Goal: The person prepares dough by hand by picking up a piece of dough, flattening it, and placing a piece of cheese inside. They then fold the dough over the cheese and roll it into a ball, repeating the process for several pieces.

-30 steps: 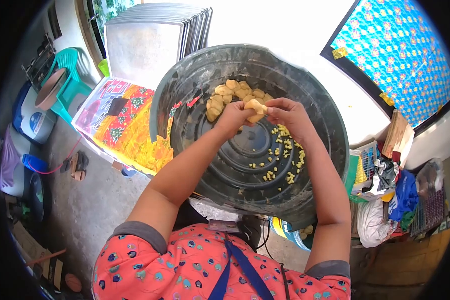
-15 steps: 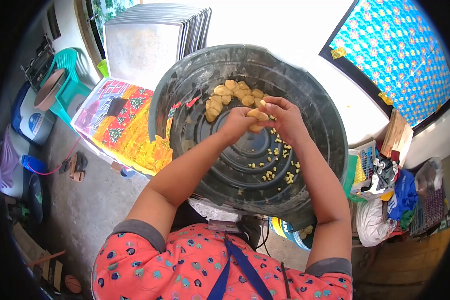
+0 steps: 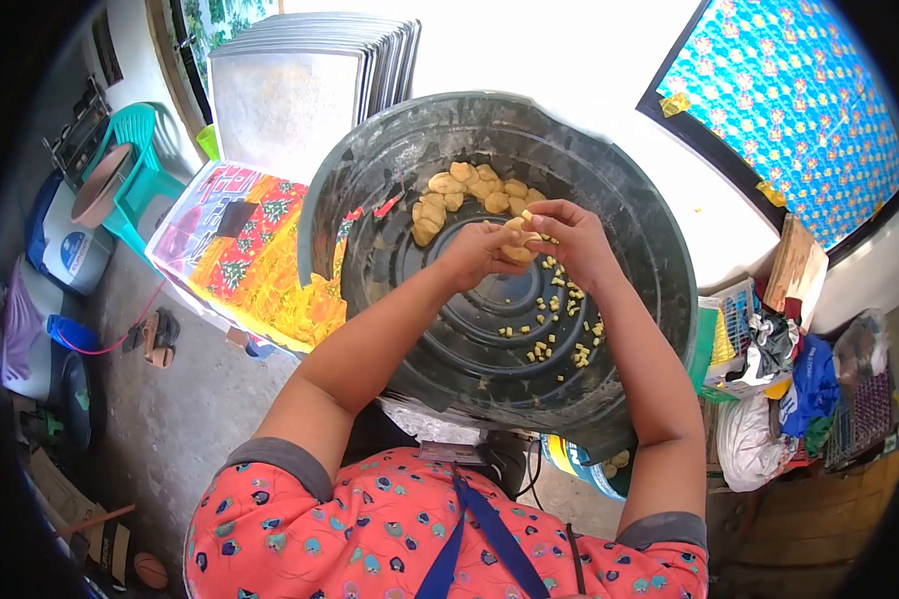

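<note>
A large dark round tub (image 3: 469, 374) lies below my hands. Over its middle, my left hand (image 3: 477, 255) holds a piece of tan dough (image 3: 514, 252) between thumb and fingers. My right hand (image 3: 569, 238) meets it from the right, pinching a small pale yellow cube (image 3: 527, 214) at the dough's upper edge. Several tan dough lumps (image 3: 430, 215) form a curved row along the far inside of the tub. Many small yellow cubes (image 3: 539, 349) are scattered in the tub under my right hand and forearm.
Stacked metal trays (image 3: 285, 95) stand at the back left, behind a table with a colourful cover (image 3: 260, 240). A green chair (image 3: 135, 215) is at the left. Baskets and cloths (image 3: 759, 344) are at the right. A blue patterned panel (image 3: 784, 110) stands at the upper right.
My right fingers have moved the yellow cube slightly down against the dough. The fingers of my left hand have shifted around the dough piece, which now shows less.
</note>
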Motion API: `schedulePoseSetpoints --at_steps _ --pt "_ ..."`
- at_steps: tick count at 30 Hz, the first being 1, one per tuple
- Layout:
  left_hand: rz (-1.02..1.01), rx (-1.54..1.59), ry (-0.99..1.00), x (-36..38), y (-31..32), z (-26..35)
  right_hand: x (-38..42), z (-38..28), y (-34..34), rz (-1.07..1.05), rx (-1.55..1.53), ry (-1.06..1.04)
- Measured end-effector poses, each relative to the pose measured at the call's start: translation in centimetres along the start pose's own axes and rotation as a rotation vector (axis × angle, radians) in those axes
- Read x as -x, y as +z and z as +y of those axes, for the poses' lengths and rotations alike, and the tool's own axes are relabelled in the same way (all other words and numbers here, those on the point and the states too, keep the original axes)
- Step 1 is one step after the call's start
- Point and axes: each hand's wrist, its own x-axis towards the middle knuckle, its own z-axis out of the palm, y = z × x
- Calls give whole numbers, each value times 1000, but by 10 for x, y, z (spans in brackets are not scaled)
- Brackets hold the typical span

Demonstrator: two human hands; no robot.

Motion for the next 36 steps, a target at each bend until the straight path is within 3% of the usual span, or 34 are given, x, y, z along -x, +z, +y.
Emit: schedulePoseSetpoints --at_steps 9,16,19,27,36 --pt "32 157 44 -1 1 3 1 1 -2 4 302 -98" --pt "-59 237 67 0 0 4 7 -11 0 18 132 -52" --pt "29 8 124 3 4 1 9 -15 4 24 16 -65" --pt "72 -67 113 4 5 -6 13 -4 23 -38 -204 -116" --pt "-71 -55 66 7 3 -1 12 -9 18 36 -134 -113"
